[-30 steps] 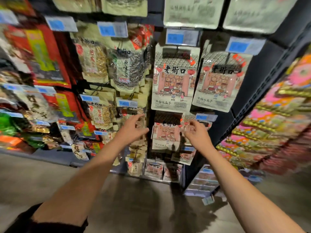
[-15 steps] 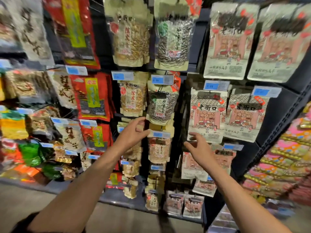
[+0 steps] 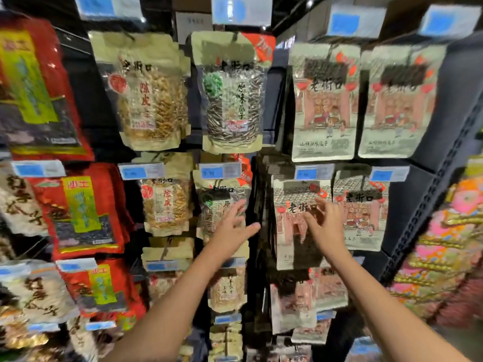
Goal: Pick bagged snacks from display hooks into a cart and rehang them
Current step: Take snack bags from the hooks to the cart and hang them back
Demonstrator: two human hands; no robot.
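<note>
Snack bags hang in rows on display hooks. My left hand (image 3: 233, 223) is raised with fingers spread, just in front of a beige bag of striped seeds (image 3: 222, 202). My right hand (image 3: 325, 223) is also spread open, in front of a pale bag printed with a red street scene (image 3: 295, 220). A twin bag (image 3: 362, 212) hangs right of it. Neither hand holds a bag. Whether the fingers touch the bags is blurred. No cart is in view.
Larger bags hang on the row above: beige seed bags (image 3: 232, 100) and street-scene bags (image 3: 325, 105). Red bags (image 3: 83, 212) fill the left side. Blue price tags (image 3: 220, 171) sit on the hook ends. A dark shelf upright (image 3: 428, 205) and pink packs (image 3: 449, 246) stand at the right.
My view has tilted up and moved closer to the rack. Both hands have risen to the middle row, and their fingers have spread wider.
</note>
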